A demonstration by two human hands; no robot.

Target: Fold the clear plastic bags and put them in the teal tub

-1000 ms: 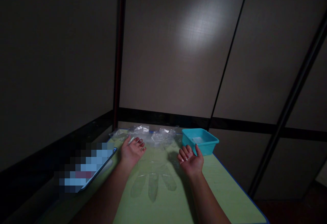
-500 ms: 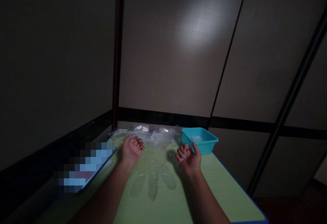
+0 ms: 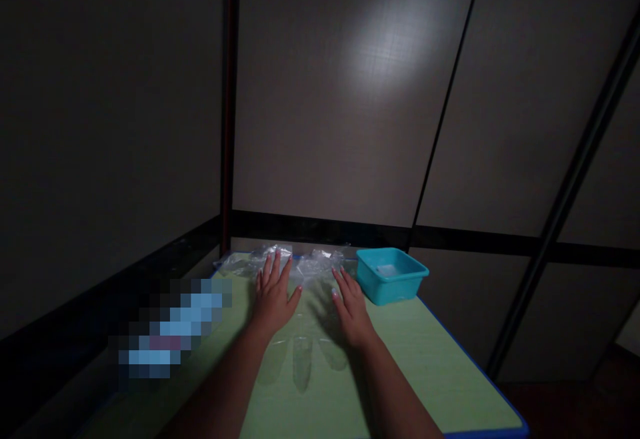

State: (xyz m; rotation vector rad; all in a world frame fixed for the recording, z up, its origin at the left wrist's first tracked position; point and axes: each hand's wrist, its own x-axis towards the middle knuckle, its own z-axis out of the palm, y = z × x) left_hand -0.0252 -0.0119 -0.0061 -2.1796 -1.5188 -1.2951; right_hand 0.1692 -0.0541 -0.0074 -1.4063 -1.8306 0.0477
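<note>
My left hand (image 3: pixel 274 299) is palm down with its fingers spread, holding nothing, over the left part of the green table. Opposite it, my right hand (image 3: pixel 351 309) has its fingers stretched out and is empty too. Between and below the hands, several clear, flat, long plastic shapes (image 3: pixel 302 362) lie on the table, partly hidden by my hands and arms. Crumpled clear plastic film (image 3: pixel 317 264) lies along the far edge, just beyond my fingertips. Whether either hand touches the plastic, I cannot tell.
A turquoise basket (image 3: pixel 400 290) with something pale inside stands at the table's far right. At the left is a blurred-out bluish object (image 3: pixel 190 319). The green table (image 3: pixel 440 385) has a blue edge. Dark panels (image 3: pixel 325 125) rise behind it.
Both hands have turned from palms up with curled fingers to palms down with fingers stretched out. My left hand has moved a little right, and my right hand a little left.
</note>
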